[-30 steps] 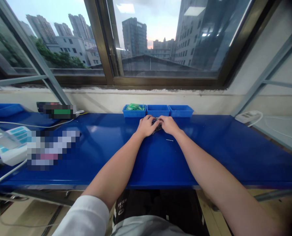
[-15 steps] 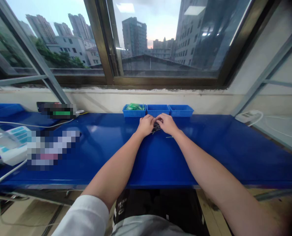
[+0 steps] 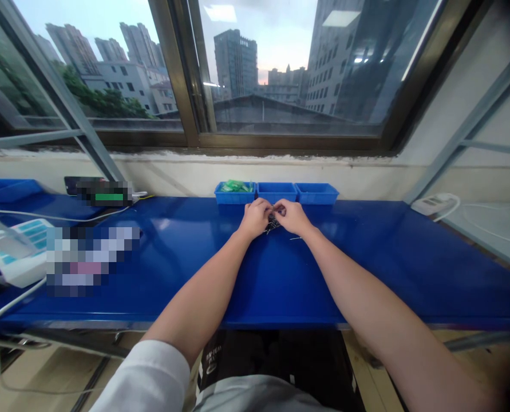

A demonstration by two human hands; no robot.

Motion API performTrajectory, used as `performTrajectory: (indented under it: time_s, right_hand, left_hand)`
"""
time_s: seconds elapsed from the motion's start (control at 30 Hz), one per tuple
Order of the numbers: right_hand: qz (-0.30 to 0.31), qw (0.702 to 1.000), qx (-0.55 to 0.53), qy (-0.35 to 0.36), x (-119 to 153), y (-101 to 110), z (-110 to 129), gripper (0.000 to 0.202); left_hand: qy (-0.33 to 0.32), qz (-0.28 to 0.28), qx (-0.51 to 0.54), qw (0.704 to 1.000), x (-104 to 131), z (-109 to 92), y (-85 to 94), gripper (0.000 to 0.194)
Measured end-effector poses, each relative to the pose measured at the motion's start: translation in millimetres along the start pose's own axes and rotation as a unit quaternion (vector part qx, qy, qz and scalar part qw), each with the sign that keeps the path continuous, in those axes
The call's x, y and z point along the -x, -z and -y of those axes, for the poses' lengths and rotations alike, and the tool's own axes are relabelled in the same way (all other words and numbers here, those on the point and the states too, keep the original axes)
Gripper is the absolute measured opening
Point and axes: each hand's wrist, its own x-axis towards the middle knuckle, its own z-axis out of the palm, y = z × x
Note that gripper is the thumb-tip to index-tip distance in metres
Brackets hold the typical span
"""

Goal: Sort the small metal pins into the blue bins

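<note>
Fingers of L hand & R hand part-curled at thin dark pcs, can't tell grip; blue bins behind, leftmost w/ green pcs.

Piled pieces lie on the table before three trays.

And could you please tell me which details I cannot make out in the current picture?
Head view: what the left hand and right hand grip, if anything; the hands themselves hide most fingertips.
Head view: what the small dark pieces are; too small, partly covered by both hands.
Head view: the full floor of the middle blue tray; its front wall hides part.
Head view: whatever lies under the left pixelated patch.
</note>
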Motion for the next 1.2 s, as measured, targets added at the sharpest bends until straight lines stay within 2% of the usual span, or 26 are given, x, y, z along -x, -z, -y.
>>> performTrajectory:
  time_s: [0.2, 0.4, 0.53, 0.63, 0.83, 0.97, 1.2]
  right_hand:
    - [0.042, 0.999, -0.024, -0.014, -0.1, 0.0, -3.0, 0.014]
    - [0.028, 0.999, -0.023, -0.015, 0.1, 0.7, -1.6, 0.010]
    - [0.016, 0.997, -0.072, -0.033, -1.0, -0.9, -2.2, 0.009]
    - [0.015, 0.982, -0.176, -0.074, -3.1, -0.9, -4.6, 0.012]
    - [0.034, 0.925, -0.346, -0.156, -3.6, 4.6, -9.0, 0.025]
    - [0.031, 0.912, -0.371, -0.173, -2.1, 5.5, -11.9, 0.025]
    - [-0.029, 0.911, -0.351, -0.214, -4.5, 10.8, -21.7, 0.015]
  left_hand:
    - [0.007, -0.004, 0.012, 1.000, 0.3, -1.4, 1.7, 0.015]
    - [0.022, -0.008, 0.007, 1.000, 2.0, -3.6, 2.4, 0.019]
    - [0.026, -0.001, 0.007, 1.000, 1.0, -1.3, 1.4, 0.018]
    - [0.030, -0.013, 0.024, 0.999, 0.1, 0.4, 0.6, 0.016]
    - [0.007, -0.039, 0.071, 0.997, -1.4, 1.1, -0.4, 0.014]
    - [0.013, -0.032, 0.073, 0.997, -1.2, -0.6, 0.9, 0.015]
    - [0.089, -0.038, 0.023, 0.995, 0.5, 1.5, 4.4, 0.022]
